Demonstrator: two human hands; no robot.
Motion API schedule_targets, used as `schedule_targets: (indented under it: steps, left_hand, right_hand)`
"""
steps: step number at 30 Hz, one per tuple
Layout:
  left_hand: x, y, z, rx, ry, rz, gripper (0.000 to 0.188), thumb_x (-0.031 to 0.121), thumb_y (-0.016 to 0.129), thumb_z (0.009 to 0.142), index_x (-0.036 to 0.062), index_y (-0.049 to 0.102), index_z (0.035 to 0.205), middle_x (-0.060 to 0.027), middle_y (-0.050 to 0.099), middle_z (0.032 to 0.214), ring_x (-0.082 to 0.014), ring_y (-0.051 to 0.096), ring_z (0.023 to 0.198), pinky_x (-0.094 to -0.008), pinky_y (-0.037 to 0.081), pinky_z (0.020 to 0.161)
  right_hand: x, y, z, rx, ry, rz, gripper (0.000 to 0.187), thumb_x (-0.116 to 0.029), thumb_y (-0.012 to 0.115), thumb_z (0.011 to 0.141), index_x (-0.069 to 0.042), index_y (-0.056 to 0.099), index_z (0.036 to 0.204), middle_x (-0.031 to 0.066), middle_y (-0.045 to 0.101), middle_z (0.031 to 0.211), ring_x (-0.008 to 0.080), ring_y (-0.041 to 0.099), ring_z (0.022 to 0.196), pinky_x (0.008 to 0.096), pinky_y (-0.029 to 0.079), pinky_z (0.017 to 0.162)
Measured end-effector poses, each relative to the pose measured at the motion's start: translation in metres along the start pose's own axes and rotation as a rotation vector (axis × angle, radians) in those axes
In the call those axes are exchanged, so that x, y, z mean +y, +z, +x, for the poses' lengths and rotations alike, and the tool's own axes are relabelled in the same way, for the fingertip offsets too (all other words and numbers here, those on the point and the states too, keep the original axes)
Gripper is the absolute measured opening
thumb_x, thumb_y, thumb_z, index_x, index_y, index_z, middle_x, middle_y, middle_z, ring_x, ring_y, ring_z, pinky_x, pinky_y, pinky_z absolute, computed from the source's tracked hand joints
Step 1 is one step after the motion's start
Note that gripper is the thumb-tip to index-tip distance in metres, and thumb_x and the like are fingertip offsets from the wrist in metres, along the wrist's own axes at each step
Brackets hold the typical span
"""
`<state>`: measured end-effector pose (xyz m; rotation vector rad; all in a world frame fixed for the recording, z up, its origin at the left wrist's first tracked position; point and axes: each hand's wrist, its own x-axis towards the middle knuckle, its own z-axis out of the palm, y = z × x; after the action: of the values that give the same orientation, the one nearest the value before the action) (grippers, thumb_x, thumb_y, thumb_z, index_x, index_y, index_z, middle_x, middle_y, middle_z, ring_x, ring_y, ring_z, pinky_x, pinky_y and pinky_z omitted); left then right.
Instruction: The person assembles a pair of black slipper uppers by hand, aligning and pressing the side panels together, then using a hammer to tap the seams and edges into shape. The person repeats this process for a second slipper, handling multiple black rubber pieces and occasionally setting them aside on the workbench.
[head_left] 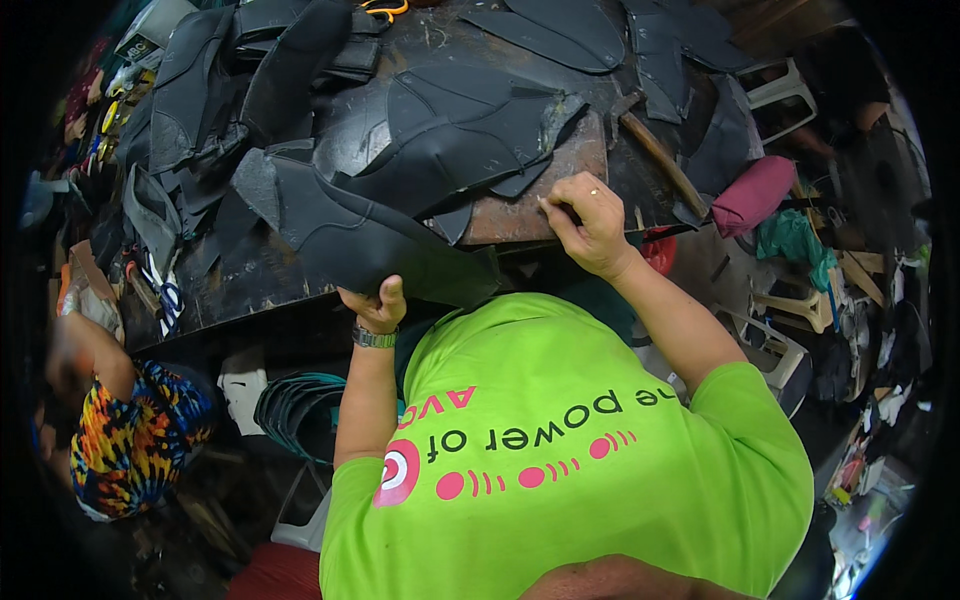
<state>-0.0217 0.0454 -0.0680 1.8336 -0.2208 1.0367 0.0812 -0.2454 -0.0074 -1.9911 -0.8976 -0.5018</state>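
My left hand [377, 306], below a wrist watch, is closed on the near edge of a black shoe upper [350, 225]. That upper has stitched seams and a greyish tip, and it hangs partly over the table edge. My right hand [590, 220] is raised over the front edge of a brown board [520, 218], thumb and forefinger pinched together. What the pinch holds, if anything, is too small to name. Just beyond the held piece, more black uppers [450, 130] lie piled. A wooden-handled hammer [662, 160] rests to the right of the board.
Stacks of black uppers [190, 90] cover the dark table's [255, 285] left side. Orange-handled scissors [388, 10] lie at the back. A maroon cushion-like bundle [752, 195] is at the right corner. Another person in a tie-dye shirt [140, 435] is at the left. White plastic chairs [785, 100] stand right.
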Motion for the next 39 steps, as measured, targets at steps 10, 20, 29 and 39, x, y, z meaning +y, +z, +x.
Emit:
schedule_targets:
  steps: [10, 20, 29, 39]
  left_hand:
    - [0.004, 0.007, 0.005, 0.08, -0.082, -0.092, 0.038, 0.035, 0.07, 0.093, -0.0025, 0.07, 0.091, -0.01, 0.071, 0.087, -0.0248, 0.068, 0.078, -0.0349, 0.051, 0.076]
    - [0.004, 0.007, 0.008, 0.061, -0.079, -0.038, 0.033, 0.03, 0.072, 0.09, -0.0028, 0.071, 0.095, -0.0107, 0.072, 0.089, -0.0254, 0.069, 0.08, -0.0361, 0.052, 0.077]
    - [0.005, 0.003, 0.003, 0.042, -0.143, -0.113, 0.043, 0.036, 0.063, 0.097, -0.005, 0.066, 0.109, -0.0108, 0.07, 0.105, -0.0203, 0.066, 0.091, -0.0329, 0.05, 0.082]
    - [-0.022, -0.019, -0.042, 0.301, -0.282, -0.231, 0.042, 0.031, 0.054, 0.103, -0.0036, 0.049, 0.125, -0.0196, 0.062, 0.123, -0.026, 0.064, 0.106, -0.0433, 0.053, 0.095]
  right_hand:
    - [-0.001, 0.001, -0.002, 0.037, 0.021, -0.005, 0.018, 0.004, 0.073, 0.077, -0.003, 0.059, 0.085, 0.0105, 0.061, 0.078, 0.0296, 0.061, 0.069, 0.0361, 0.049, 0.063]
    - [-0.002, 0.003, -0.003, 0.057, 0.002, -0.01, 0.017, 0.005, 0.071, 0.076, -0.003, 0.059, 0.085, 0.0108, 0.061, 0.08, 0.0302, 0.061, 0.073, 0.0363, 0.05, 0.066]
    - [-0.003, 0.002, 0.0, 0.046, -0.037, -0.053, 0.015, 0.002, 0.072, 0.077, -0.004, 0.063, 0.088, 0.0103, 0.062, 0.08, 0.0295, 0.061, 0.072, 0.0367, 0.05, 0.066]
    - [-0.003, 0.001, 0.0, 0.014, 0.016, -0.009, 0.015, 0.0, 0.073, 0.077, -0.004, 0.064, 0.088, 0.0105, 0.064, 0.082, 0.0294, 0.063, 0.074, 0.0374, 0.051, 0.068]
